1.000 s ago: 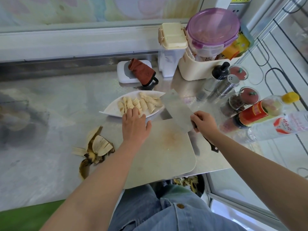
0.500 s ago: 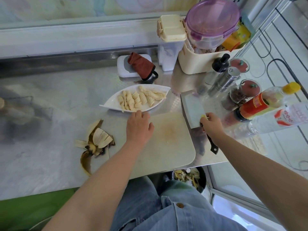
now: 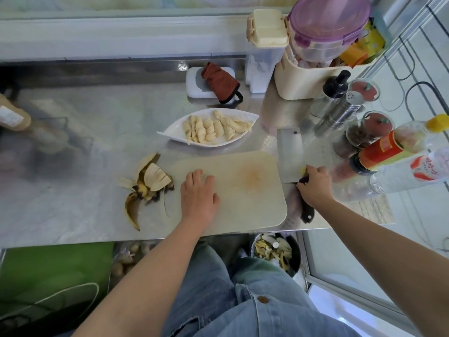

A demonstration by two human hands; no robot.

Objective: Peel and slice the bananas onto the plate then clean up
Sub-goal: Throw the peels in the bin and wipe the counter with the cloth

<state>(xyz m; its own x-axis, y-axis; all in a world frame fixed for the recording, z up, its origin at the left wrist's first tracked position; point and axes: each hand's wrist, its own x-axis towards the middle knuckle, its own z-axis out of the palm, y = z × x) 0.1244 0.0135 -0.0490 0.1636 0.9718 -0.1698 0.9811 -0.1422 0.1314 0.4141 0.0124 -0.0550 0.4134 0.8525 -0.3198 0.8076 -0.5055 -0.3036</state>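
Slices [image 3: 213,128] all sit on the plate [image 3: 170,134], beyond the cutting board [image 3: 243,205]. The left hand [image 3: 198,190] lies flat, fingers relaxed, on the board; the right hand [image 3: 315,184] grips the cleaver [image 3: 289,152], blade flat on the counter. The peels [image 3: 148,183] sprawl just left of the board, nearest the left hand, well apart from the right

Home kitchen, steel counter [image 3: 85,132], cutting board [image 3: 243,190], cleaver [image 3: 290,154], seasoning bottles [image 3: 379,152], food containers [image 3: 328,25]
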